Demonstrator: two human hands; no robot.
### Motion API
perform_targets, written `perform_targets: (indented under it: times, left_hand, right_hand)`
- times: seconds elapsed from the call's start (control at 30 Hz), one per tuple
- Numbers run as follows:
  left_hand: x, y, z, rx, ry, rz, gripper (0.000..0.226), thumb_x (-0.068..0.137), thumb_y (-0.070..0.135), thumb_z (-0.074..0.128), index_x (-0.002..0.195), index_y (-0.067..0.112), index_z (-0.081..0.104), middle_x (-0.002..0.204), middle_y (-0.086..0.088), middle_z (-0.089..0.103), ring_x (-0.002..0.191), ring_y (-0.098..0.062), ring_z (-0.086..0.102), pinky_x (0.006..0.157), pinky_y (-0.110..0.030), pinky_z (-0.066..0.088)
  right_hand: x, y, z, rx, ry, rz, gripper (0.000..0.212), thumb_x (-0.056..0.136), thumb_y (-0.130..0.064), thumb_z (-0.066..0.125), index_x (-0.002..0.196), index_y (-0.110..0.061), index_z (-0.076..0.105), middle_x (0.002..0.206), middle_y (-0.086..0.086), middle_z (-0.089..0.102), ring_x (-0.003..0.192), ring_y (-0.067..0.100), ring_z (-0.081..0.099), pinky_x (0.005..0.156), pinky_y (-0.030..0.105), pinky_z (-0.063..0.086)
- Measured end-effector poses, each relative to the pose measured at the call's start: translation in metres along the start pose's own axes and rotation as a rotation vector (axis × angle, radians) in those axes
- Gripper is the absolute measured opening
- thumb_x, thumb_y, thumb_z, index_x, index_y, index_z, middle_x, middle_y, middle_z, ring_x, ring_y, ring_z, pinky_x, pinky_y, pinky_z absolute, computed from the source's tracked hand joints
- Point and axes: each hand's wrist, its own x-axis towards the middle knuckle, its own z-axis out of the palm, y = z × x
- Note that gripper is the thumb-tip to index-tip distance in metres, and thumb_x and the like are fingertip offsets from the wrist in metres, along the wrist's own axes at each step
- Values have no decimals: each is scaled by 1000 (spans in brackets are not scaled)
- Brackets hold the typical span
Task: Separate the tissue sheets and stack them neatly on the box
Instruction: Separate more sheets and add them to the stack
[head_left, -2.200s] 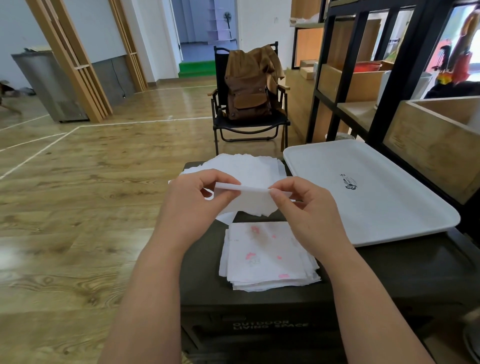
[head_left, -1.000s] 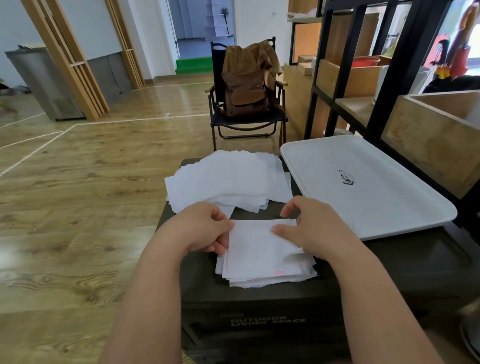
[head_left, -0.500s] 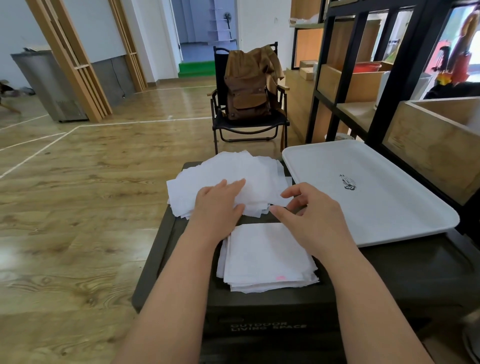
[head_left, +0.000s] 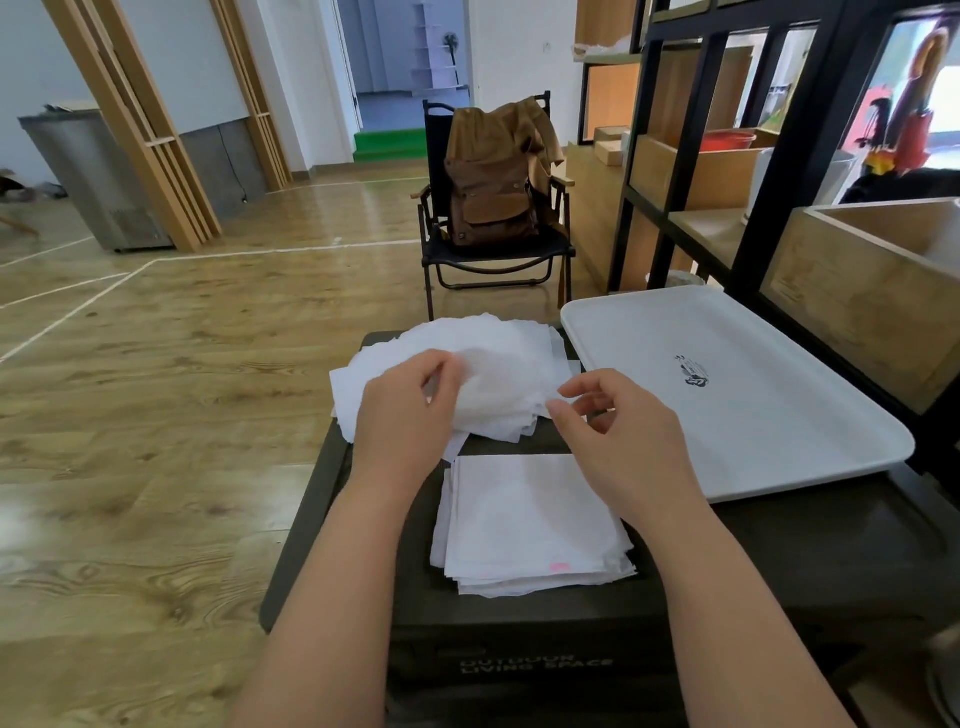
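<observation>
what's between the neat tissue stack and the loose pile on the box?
Head view: a narrow bare strip of the dark box lid separates the neat stack from the loose pile.

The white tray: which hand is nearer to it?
Right. The right hand is just beside the white tray, near its left edge; the left hand is farther away, over the loose tissues.

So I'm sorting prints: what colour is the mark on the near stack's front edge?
Pink, a small smudge on the near stack; head view.
</observation>
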Motion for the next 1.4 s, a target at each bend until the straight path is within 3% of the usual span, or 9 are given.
perform_targets:
  times: [0.17, 0.33, 0.53, 0.67, 0.83, 1.0, 1.13, 1.23, 1.4]
  left_hand:
    - [-3, 26, -20, -638, 11, -482, 25, 97, 35, 58, 81, 31, 77, 91, -2, 76, 90, -24, 71, 81, -40, 57]
    - [-6, 30, -28, -823, -61, -697, 17, 95, 36, 63, 95, 24, 75, 95, 3, 77, 100, -22, 70, 84, -40, 56]
    - [-10, 30, -35, -458, -83, -431, 25, 91, 46, 64, 116, 42, 66, 94, 4, 76, 90, -12, 71, 85, -39, 57]
    - [-12, 24, -44, -296, -242, -194, 47, 90, 31, 70, 126, 54, 50, 85, 1, 75, 85, -13, 70, 77, -34, 55]
    - [-13, 23, -49, -173, -261, -46, 28, 84, 21, 77, 99, 45, 74, 96, 29, 70, 94, 0, 64, 84, -22, 49]
    - [-14, 24, -51, -113, -190, 1, 18, 82, 25, 78, 83, 43, 75, 88, 33, 69, 89, 7, 61, 72, -11, 40]
    - [-15, 29, -49, -108, -165, 35, 16, 81, 27, 78, 78, 43, 75, 86, 33, 68, 89, 12, 60, 69, -1, 38]
    - [-14, 29, -48, -110, -164, 60, 17, 81, 27, 79, 78, 43, 74, 89, 28, 67, 91, 6, 59, 72, -4, 40]
    - [-13, 24, -47, 96, -175, 69, 11, 80, 38, 77, 74, 44, 69, 104, 25, 50, 107, 1, 40, 84, -16, 35]
  right_hand:
    - [-3, -7, 2, 243, -174, 36, 51, 83, -51, 67, 123, -51, 35, 118, -23, 51, 107, -3, 49, 74, 8, 35]
    - [-5, -15, 4, 386, -269, 68, 62, 79, -56, 67, 127, -56, 29, 104, -26, 63, 96, 0, 63, 67, 12, 46]
    - [-6, -13, 3, 326, -153, -16, 41, 89, -30, 67, 115, -53, 45, 77, 10, 64, 77, 15, 64, 69, 20, 53]
    - [-6, -12, 3, 290, -125, -59, 26, 90, -26, 67, 106, -45, 60, 61, -8, 52, 61, 6, 51, 55, 12, 45]
    - [-6, -13, 4, 251, -96, -78, 20, 89, -26, 68, 102, -41, 65, 92, -13, 65, 82, 11, 62, 68, 16, 52]
    - [-6, -14, 5, 207, -14, -136, 26, 85, -30, 72, 95, -51, 60, 103, -24, 57, 96, -3, 55, 70, 7, 46]
    - [-5, -13, 7, 126, 48, -192, 26, 82, -37, 74, 92, -55, 58, 120, -20, 43, 116, 0, 43, 91, 18, 43]
    - [-4, -12, 7, 102, 56, -181, 18, 84, -36, 72, 83, -50, 61, 113, -21, 46, 114, 3, 47, 89, 24, 46]
    - [-5, -13, 2, 224, -10, -134, 11, 89, -33, 65, 81, -40, 63, 86, -22, 65, 91, -7, 56, 68, 4, 43]
